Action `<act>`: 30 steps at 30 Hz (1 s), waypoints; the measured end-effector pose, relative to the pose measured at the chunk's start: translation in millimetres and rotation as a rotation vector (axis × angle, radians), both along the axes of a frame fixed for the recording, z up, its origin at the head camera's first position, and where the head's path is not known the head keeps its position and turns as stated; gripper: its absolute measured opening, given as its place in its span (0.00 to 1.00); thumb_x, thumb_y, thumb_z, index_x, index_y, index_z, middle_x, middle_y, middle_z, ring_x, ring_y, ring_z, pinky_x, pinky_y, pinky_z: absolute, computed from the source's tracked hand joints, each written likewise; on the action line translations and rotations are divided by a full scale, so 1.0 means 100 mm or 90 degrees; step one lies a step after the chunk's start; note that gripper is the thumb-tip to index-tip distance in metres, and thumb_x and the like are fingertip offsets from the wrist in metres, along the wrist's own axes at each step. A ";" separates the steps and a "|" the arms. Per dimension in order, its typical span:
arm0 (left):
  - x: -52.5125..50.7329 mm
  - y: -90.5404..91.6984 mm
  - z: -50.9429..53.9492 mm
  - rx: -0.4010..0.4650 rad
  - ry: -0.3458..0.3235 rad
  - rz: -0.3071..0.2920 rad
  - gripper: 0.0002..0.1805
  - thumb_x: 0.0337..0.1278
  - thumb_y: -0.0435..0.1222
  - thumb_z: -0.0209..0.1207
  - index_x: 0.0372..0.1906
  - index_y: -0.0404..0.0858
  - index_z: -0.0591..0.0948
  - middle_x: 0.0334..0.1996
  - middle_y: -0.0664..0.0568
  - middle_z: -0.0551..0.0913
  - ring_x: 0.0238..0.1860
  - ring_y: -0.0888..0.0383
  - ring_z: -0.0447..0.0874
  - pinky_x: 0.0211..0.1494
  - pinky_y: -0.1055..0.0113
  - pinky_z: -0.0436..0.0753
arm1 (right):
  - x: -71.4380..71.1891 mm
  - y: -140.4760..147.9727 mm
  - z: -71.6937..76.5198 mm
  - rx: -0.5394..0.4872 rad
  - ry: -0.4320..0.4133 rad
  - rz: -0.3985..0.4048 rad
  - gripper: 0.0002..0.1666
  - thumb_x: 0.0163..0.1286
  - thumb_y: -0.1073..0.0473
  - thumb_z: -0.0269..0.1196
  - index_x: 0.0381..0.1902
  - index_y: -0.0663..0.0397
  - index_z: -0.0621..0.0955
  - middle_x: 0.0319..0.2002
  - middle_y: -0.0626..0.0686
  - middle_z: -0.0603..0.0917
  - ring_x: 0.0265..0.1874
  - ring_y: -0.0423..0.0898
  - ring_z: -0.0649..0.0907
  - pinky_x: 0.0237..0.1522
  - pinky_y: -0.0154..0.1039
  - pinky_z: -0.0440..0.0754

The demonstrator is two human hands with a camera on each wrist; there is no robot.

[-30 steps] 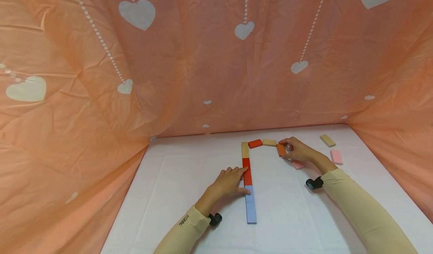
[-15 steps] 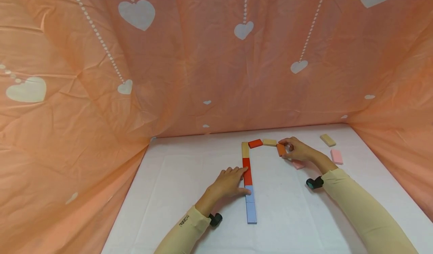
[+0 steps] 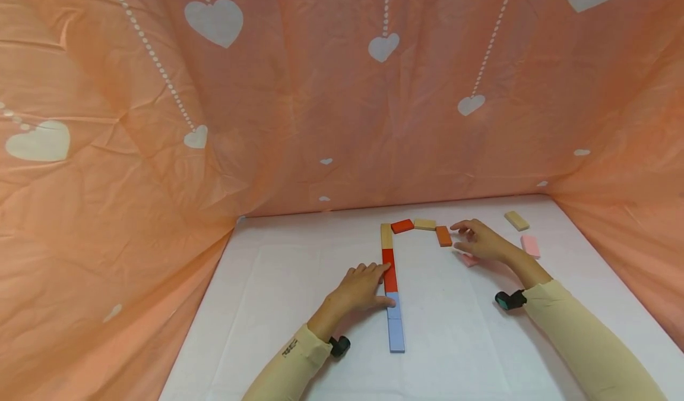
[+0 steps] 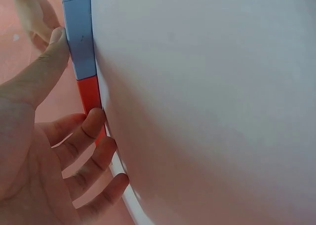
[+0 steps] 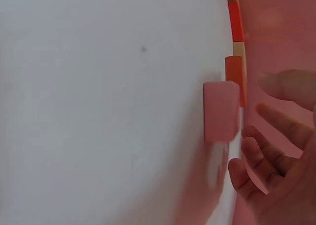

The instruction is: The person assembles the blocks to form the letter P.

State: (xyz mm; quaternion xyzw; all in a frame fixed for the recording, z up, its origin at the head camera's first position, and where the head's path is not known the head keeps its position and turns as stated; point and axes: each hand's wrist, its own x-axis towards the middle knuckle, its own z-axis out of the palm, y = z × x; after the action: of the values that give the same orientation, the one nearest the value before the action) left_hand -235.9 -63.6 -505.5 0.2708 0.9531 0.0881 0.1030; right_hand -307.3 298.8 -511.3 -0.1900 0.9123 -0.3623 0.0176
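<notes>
My left hand (image 3: 357, 289) rests along a straight column of flat blocks, its index fingertip on a red block (image 3: 390, 279) and its thumb at a blue block (image 3: 394, 313). A second blue block (image 3: 396, 335) ends the column at the near side, and a beige block (image 3: 387, 236) tops it. My right hand (image 3: 483, 240) hovers with spread fingers just right of an orange block (image 3: 443, 236), apart from it. Partly hidden under that hand lies a pink block (image 3: 468, 260), seen whole in the right wrist view (image 5: 221, 111).
From the column's far end, a red block (image 3: 402, 226) and a beige block (image 3: 424, 224) curve toward the orange one. Further right lie a loose beige block (image 3: 516, 220) and a pink block (image 3: 530, 246). An orange curtain (image 3: 320, 104) hangs behind the white table (image 3: 278, 306).
My right hand has let go of the orange block and drawn back a little to the right. The orange block stays in place. My left hand has not visibly moved.
</notes>
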 end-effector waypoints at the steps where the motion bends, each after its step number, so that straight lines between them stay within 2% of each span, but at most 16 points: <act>1: 0.00 0.00 0.01 0.001 -0.001 0.001 0.51 0.58 0.62 0.73 0.82 0.45 0.69 0.67 0.52 0.81 0.64 0.50 0.78 0.68 0.52 0.77 | 0.04 0.02 0.01 0.003 0.003 0.003 0.25 0.71 0.63 0.72 0.62 0.69 0.80 0.49 0.65 0.81 0.46 0.57 0.78 0.52 0.51 0.77; 5: 0.00 0.00 0.01 0.000 -0.003 0.001 0.51 0.59 0.62 0.73 0.82 0.45 0.69 0.69 0.51 0.80 0.65 0.50 0.77 0.69 0.52 0.76 | 0.19 0.08 0.06 0.012 -0.004 0.010 0.23 0.69 0.62 0.73 0.58 0.66 0.83 0.47 0.60 0.82 0.43 0.52 0.76 0.47 0.44 0.76; 12: 0.00 0.00 -0.01 0.004 -0.012 0.006 0.52 0.59 0.62 0.73 0.82 0.44 0.68 0.72 0.50 0.78 0.67 0.48 0.76 0.71 0.50 0.75 | 0.37 0.20 0.02 0.021 -0.036 0.019 0.25 0.68 0.59 0.76 0.59 0.63 0.83 0.49 0.58 0.81 0.44 0.51 0.76 0.47 0.42 0.76; 18: -0.02 0.00 -0.04 0.003 -0.008 0.007 0.52 0.59 0.63 0.73 0.82 0.45 0.68 0.72 0.50 0.78 0.67 0.48 0.76 0.72 0.50 0.75 | 0.43 0.26 -0.07 0.000 -0.018 0.013 0.26 0.66 0.62 0.77 0.59 0.62 0.82 0.49 0.57 0.80 0.42 0.48 0.74 0.44 0.36 0.75; 30: -0.02 0.00 -0.04 0.008 -0.015 0.010 0.52 0.58 0.62 0.73 0.82 0.45 0.68 0.71 0.50 0.78 0.67 0.48 0.76 0.72 0.49 0.74 | 0.50 0.21 -0.07 0.028 -0.004 -0.001 0.21 0.68 0.65 0.74 0.57 0.62 0.84 0.47 0.56 0.79 0.43 0.48 0.75 0.43 0.40 0.75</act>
State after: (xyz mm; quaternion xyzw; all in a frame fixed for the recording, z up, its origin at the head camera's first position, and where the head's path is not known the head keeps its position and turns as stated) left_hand -238.0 -63.2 -509.6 0.2632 0.9532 0.0982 0.1120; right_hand -257.3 319.4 -517.9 -0.1876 0.9200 -0.3431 0.0244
